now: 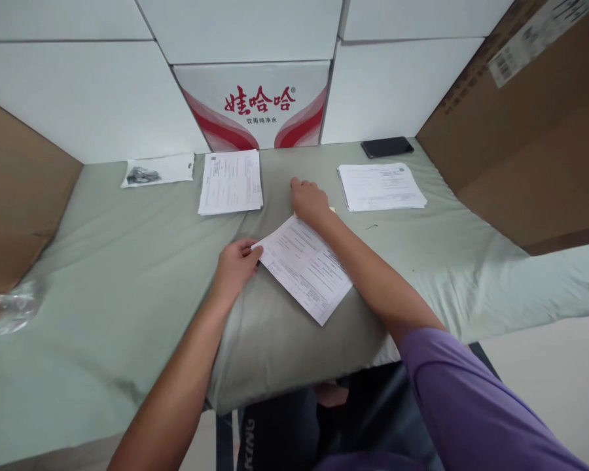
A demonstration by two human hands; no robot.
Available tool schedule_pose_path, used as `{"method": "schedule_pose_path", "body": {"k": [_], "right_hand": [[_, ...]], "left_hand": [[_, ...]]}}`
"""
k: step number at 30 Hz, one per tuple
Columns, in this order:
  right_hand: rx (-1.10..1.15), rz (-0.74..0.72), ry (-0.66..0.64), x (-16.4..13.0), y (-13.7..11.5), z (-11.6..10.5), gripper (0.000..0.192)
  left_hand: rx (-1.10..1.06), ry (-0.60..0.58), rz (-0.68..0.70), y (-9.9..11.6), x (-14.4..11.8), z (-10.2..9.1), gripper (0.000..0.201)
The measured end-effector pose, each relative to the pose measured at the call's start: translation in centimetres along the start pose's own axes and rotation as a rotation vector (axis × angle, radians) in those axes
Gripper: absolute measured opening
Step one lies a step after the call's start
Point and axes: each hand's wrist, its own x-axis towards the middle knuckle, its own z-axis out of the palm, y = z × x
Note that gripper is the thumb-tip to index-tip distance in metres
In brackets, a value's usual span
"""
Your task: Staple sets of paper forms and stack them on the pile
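Note:
A printed paper sheet lies turned at an angle on the cloth in front of me; whether several sheets are stacked there I cannot tell. My left hand pinches its left corner between thumb and fingers. Beyond the sheet's far edge, my right hand is closed with the fingers curled down near the cloth, and what they hold, if anything, is hidden. The right forearm crosses over the sheet's right side. A small pale yellow bit shows beside the right wrist.
Paper stacks lie at the back left and back right. A black phone rests near the white boxes. At left is a clear-fronted packet with small dark pieces. Cardboard boxes flank the green cloth.

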Motion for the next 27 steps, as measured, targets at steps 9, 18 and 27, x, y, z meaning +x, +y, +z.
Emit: {"method": "schedule_pose_path", "body": {"k": [9,18,27], "right_hand": [[-0.039,0.045,0.011,-0.3,-0.7,0.1,0.046],[0.029,0.037,0.01,0.2,-0.3,0.8,0.042],[0.198,0.03,0.018,0.3,1.0,0.5,0.033]], "left_hand": [[0.016,-0.006,-0.001,-0.2,-0.1,0.0,0.019],[-0.031,-0.002,-0.008,0.2,0.0,0.1,0.017],[-0.034,-0.001,0.01,-0.1,0.1,-0.3,0.021]]}}
